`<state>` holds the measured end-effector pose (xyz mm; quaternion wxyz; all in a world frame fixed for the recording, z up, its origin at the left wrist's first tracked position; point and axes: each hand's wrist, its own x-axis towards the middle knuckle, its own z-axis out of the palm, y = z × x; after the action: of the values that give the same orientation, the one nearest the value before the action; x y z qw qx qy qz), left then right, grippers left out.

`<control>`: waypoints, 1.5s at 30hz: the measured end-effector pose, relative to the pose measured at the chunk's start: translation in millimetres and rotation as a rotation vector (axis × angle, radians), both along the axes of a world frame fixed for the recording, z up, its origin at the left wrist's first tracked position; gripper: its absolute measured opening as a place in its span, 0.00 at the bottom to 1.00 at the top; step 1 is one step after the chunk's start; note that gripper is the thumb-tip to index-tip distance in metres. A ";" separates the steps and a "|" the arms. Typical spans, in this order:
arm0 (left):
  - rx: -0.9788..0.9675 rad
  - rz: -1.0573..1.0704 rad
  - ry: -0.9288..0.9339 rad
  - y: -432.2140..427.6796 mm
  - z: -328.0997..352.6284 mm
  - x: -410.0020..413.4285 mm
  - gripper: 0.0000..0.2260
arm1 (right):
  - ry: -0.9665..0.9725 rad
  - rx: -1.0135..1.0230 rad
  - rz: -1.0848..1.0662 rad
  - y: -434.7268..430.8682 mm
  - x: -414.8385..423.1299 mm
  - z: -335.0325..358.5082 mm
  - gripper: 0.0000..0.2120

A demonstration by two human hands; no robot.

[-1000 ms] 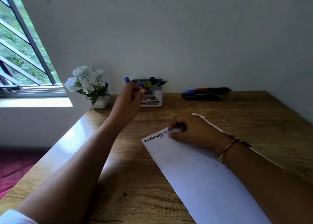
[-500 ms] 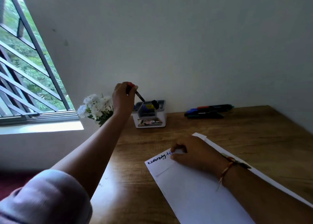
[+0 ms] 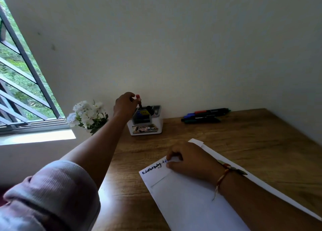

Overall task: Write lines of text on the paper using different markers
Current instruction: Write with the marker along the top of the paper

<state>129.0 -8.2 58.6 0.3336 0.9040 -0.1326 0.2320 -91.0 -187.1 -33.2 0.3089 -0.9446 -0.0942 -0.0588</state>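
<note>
Left hand is closed in a pinch on red-capped marker at 11 o'clock, over holder. Paper: white, laid at 5 o'clock on counter, with one line written, black then blue. Versus 0.5 s ago, marker is held lower and more upright, with cap exposed. Right hand is curled and pressed on paper; whether anything is held cannot be told.

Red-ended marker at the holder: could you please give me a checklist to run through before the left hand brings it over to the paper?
1. Left hand grips the red-ended marker: ok.
2. Marker clear of the holder: not ok, its lower end sits in the opening.
3. Right hand rests on the paper: ok.
4. Blank space below the written line: ok.
5. Cap removed from the marker: cannot tell.
</note>
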 end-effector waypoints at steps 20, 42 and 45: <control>0.173 -0.534 0.258 -17.0 -93.2 -163.7 0.09 | -0.074 0.040 -0.008 -8.3 -6.4 7.8 0.07; 0.649 -0.652 0.150 -22.7 -97.1 -160.7 0.19 | 0.128 -0.457 -0.605 -118.0 51.8 -5.0 0.35; 0.649 -0.663 0.145 -22.1 -97.5 -159.6 0.19 | 0.078 -0.438 -0.627 -117.6 56.1 -9.6 0.34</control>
<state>-30.6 -30.3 -38.9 0.0983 0.8844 -0.4563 -0.0041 -34.9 -304.7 -42.9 0.0702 -0.9727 0.2007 -0.0930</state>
